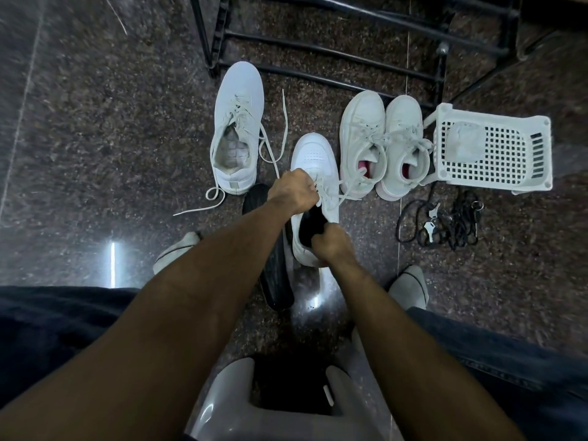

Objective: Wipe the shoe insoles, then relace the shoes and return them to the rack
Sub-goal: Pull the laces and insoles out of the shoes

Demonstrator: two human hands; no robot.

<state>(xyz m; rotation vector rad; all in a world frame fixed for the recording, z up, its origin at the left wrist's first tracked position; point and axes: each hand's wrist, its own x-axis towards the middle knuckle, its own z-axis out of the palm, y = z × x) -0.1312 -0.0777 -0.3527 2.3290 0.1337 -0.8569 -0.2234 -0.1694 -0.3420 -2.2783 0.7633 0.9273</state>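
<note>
Both hands are working one white shoe (313, 160), toe pointing away. Left hand (294, 190) is pinching the laces (334, 189) at mid-tongue; right hand (331, 246), nearer, is gripping the heel collar, fingers curled.

Four white lace-up sneakers (238, 128) are sitting around twelve o'clock, one white perforated plastic basket (491, 151) lying at two o'clock.

Both arms reach forward, left hand (294, 190) and right hand (332, 246) clenched.
</note>
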